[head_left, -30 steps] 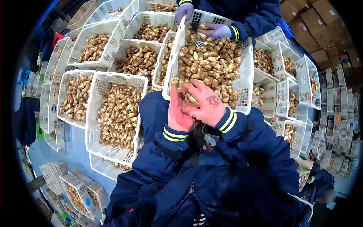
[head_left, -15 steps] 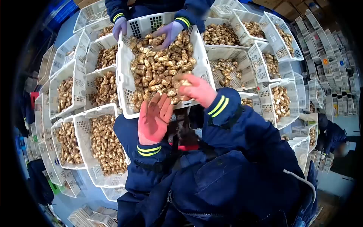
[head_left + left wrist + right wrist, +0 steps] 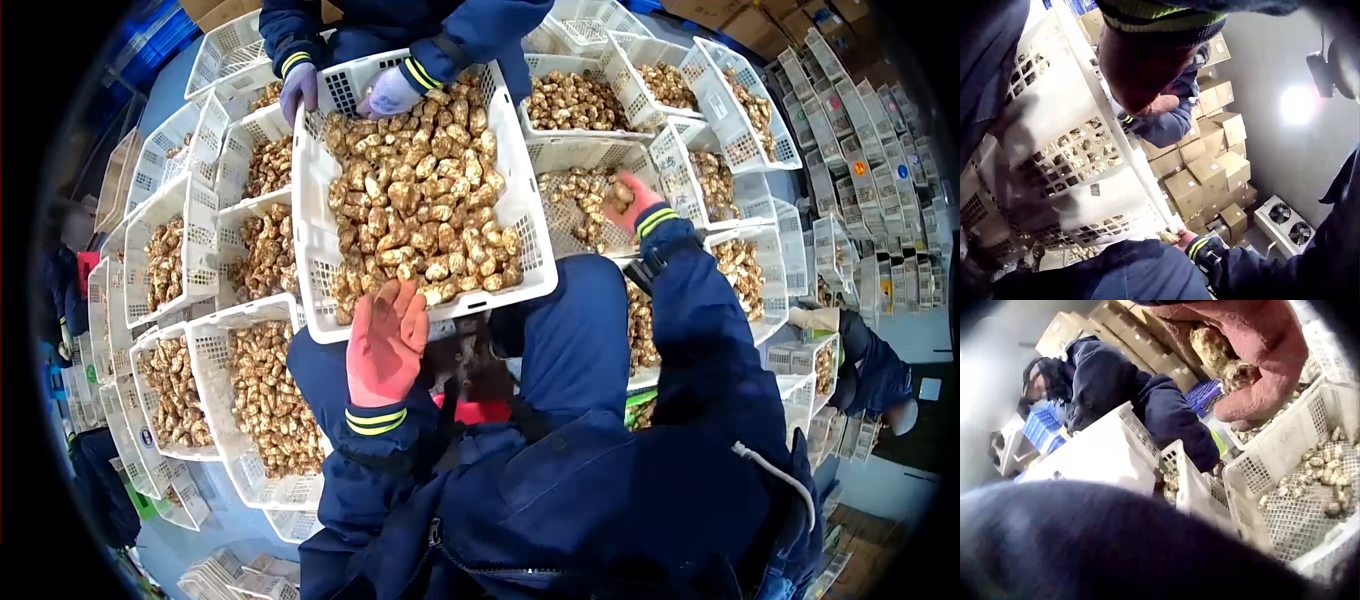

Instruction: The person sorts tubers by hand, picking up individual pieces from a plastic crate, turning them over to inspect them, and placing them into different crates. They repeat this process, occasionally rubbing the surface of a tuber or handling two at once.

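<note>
My left hand (image 3: 385,345), in a pink glove with a dirt-darkened palm, lies palm up with fingers spread, holding nothing. Its fingertips are at the near rim of a white crate (image 3: 440,310) of knobbly brown-and-cream tubers (image 3: 420,200), like small taro. Over a thinly filled crate (image 3: 560,150) to the right is my right hand (image 3: 628,205). In the right wrist view its curled glove (image 3: 1260,375) grips lumpy tubers (image 3: 1209,349), two lumps showing. The left wrist view shows the left glove (image 3: 1144,69) in shadow beside the crate's perforated wall (image 3: 1085,144).
Opposite me, a person's gloved hand (image 3: 390,95) reaches into the middle crate while the other hand (image 3: 298,90) holds its rim. More tuber crates stand close on the left (image 3: 265,480) and right (image 3: 770,290). Cardboard boxes (image 3: 1191,187) are stacked behind.
Both hands were together around a tuber a second ago. My left hand has opened palm up, and my right has gone from the middle crate to the right one. The view has shifted.
</note>
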